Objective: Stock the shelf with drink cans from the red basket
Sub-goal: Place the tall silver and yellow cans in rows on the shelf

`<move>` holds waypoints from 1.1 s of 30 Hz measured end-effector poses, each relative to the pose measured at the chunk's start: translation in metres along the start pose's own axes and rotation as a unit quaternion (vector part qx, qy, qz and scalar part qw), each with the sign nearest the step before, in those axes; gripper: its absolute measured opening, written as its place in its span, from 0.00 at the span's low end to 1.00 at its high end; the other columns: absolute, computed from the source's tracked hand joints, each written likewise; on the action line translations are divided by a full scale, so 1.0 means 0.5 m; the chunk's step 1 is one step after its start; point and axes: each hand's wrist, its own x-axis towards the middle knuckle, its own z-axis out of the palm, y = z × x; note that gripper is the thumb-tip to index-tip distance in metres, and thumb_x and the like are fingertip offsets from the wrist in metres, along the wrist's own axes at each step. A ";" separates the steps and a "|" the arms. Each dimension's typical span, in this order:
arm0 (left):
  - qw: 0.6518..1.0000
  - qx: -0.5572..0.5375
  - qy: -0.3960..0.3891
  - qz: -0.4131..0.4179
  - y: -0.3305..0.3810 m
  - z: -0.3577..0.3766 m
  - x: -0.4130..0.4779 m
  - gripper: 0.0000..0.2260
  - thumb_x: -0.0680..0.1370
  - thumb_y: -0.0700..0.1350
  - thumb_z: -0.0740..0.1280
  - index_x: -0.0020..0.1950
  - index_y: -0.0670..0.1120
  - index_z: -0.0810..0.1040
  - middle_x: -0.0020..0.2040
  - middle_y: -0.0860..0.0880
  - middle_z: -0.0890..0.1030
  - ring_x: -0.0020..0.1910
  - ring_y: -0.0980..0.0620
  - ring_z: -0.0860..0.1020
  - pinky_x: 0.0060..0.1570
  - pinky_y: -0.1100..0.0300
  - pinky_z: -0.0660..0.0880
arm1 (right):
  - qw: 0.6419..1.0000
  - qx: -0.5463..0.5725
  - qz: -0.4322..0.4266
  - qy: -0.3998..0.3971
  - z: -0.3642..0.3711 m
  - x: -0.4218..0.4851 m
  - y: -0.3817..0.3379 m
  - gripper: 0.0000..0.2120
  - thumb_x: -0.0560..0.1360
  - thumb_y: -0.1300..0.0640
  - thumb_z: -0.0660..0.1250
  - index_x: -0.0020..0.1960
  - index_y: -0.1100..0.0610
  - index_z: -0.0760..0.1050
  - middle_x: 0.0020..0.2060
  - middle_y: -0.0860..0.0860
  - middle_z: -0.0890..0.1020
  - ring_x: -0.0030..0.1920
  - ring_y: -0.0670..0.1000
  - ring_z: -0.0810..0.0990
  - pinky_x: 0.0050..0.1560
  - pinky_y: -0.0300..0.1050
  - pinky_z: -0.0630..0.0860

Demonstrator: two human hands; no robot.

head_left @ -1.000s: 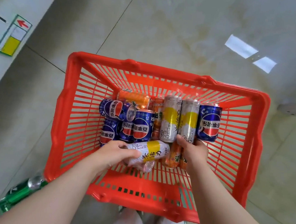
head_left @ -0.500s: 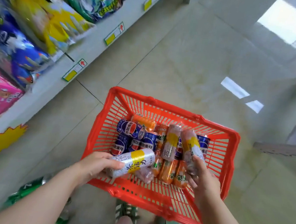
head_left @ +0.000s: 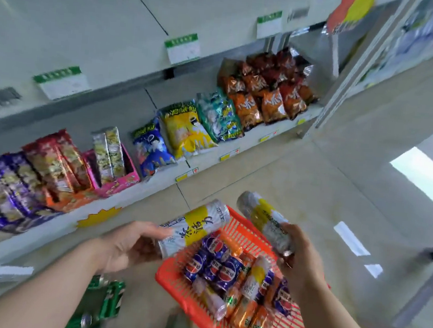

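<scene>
Both white-and-yellow cans are now lifted clear above the red basket [head_left: 172,278]. Left hand [head_left: 128,245] clamps the left can [head_left: 193,227], black Chinese characters on its yellow band; right hand [head_left: 301,262] clamps the right can [head_left: 265,221], tilted. Pepsi cans [head_left: 223,270] lie in the basket. Snack shelf [head_left: 154,192] beyond.

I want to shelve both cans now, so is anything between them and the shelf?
Nothing visible sits between the left can in the left hand, the right can in the right hand, and the shelves. Snack bags fill the lower shelf, though; the upper shelf shows bare board.
</scene>
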 end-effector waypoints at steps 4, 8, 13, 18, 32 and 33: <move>0.996 -0.075 -0.023 0.053 0.069 -0.040 -0.119 0.31 0.38 0.43 0.84 0.39 0.36 0.85 0.43 0.34 0.83 0.38 0.40 0.84 0.37 0.53 0.83 | 0.995 -0.051 -0.066 -0.056 0.079 -0.081 -0.111 0.10 0.70 0.53 0.71 0.43 0.60 0.77 0.29 0.56 0.76 0.29 0.51 0.72 0.25 0.38 0.66; 0.981 -0.129 -0.065 0.126 0.140 -0.099 -0.217 0.36 0.44 0.39 0.85 0.50 0.31 0.82 0.51 0.31 0.81 0.46 0.38 0.84 0.40 0.52 0.82 | 0.978 -0.105 -0.136 -0.115 0.191 -0.159 -0.213 0.09 0.71 0.51 0.69 0.40 0.56 0.75 0.29 0.53 0.75 0.28 0.50 0.70 0.31 0.40 0.66; 0.950 -0.150 -0.150 0.228 0.228 -0.193 -0.317 0.31 0.53 0.35 0.83 0.54 0.33 0.82 0.55 0.34 0.81 0.52 0.39 0.82 0.46 0.51 0.81 | 0.947 -0.143 -0.213 -0.193 0.361 -0.255 -0.297 0.07 0.71 0.51 0.69 0.38 0.54 0.76 0.32 0.51 0.77 0.31 0.48 0.72 0.30 0.38 0.70; 0.929 -0.090 -0.172 0.314 0.305 -0.324 -0.417 0.28 0.57 0.33 0.80 0.57 0.38 0.81 0.57 0.36 0.80 0.56 0.40 0.80 0.56 0.51 0.78 | 0.901 -0.204 -0.283 -0.258 0.529 -0.378 -0.331 0.09 0.70 0.51 0.69 0.41 0.56 0.75 0.32 0.55 0.75 0.23 0.46 0.70 0.18 0.32 0.62; 0.871 0.050 0.247 0.420 0.347 -0.770 -0.586 0.28 0.60 0.32 0.78 0.58 0.43 0.77 0.49 0.48 0.85 0.49 0.50 0.81 0.49 0.62 0.77 | 0.758 -0.297 -0.468 -0.344 0.962 -0.696 -0.238 0.08 0.67 0.55 0.76 0.43 0.57 0.81 0.34 0.52 0.78 0.34 0.50 0.71 0.37 0.46 0.67; 0.865 0.052 0.274 0.417 0.338 -0.788 -0.584 0.29 0.59 0.32 0.79 0.58 0.45 0.77 0.50 0.47 0.85 0.50 0.49 0.82 0.50 0.62 0.77 | 0.751 -0.304 -0.473 -0.345 0.983 -0.704 -0.225 0.08 0.67 0.54 0.76 0.43 0.55 0.81 0.35 0.52 0.79 0.34 0.50 0.73 0.37 0.45 0.68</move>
